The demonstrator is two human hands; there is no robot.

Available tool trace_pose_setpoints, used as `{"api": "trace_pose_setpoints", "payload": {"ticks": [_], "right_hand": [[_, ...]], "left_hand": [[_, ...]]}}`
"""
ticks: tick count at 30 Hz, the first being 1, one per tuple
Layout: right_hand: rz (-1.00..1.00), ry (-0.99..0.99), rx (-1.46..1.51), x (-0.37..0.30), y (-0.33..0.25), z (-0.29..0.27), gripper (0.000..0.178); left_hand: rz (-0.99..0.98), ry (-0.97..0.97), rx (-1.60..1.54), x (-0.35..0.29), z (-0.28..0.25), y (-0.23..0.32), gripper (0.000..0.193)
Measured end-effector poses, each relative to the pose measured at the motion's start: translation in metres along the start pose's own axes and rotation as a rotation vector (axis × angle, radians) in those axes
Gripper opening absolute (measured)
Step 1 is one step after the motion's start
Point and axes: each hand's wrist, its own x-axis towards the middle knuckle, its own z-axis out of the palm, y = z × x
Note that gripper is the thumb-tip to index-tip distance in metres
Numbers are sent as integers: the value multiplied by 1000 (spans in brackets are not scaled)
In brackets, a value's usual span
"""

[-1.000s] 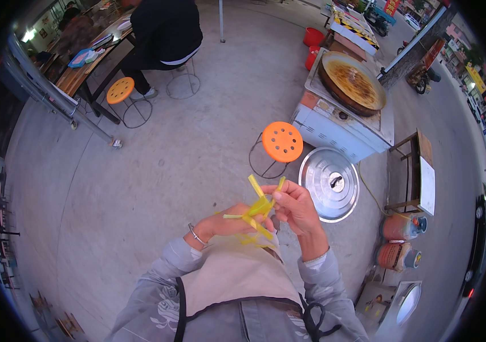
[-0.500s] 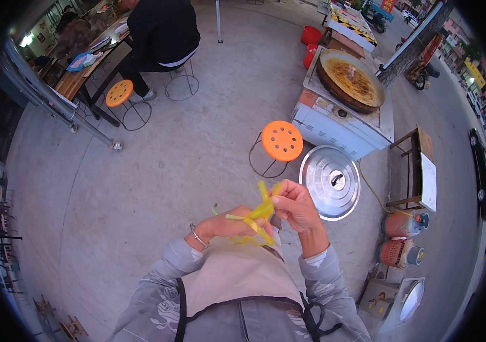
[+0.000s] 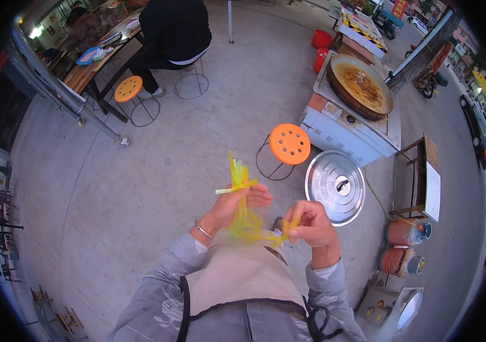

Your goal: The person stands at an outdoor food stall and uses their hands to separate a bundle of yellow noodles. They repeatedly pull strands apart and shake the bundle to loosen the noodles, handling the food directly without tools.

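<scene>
A bundle of thin, translucent yellow strips [image 3: 237, 172], ribbon-like, is gripped in my left hand [image 3: 230, 206] under the thumb, its fingers pointing right. Some ends stick up above the hand; a pale printed end juts out to the left. Blurred strips hang below it, in front of my beige apron [image 3: 226, 279]. Lower and to the right, my right hand [image 3: 314, 228] pinches one yellow strip between thumb and fingers. That strip runs back toward the hanging ones. What the strips are exactly, I cannot make out.
Ahead stand an orange stool [image 3: 289, 143], a round metal lid [image 3: 335, 187] and a white stove [image 3: 342, 128] with a large pan [image 3: 362, 85]. Gas cylinders [image 3: 401, 261] and a small table [image 3: 425, 176] are on the right. A person [image 3: 177, 31] sits at a table at far left.
My hands have moved apart, the left going up and the right down with a strip end. The yellow bundle now stands upright in the left hand, its lower strips spread out.
</scene>
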Motion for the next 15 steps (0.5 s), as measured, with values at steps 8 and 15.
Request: {"api": "trace_pose_setpoints", "payload": {"ticks": [8,15], "right_hand": [[-141,488,-263,31,28,31,14],[-240,464,-821,28,37,18,19]], "left_hand": [[54,32,192,-3,39,-2,38],[-57,-9,279,-7,23,-8,22]]}}
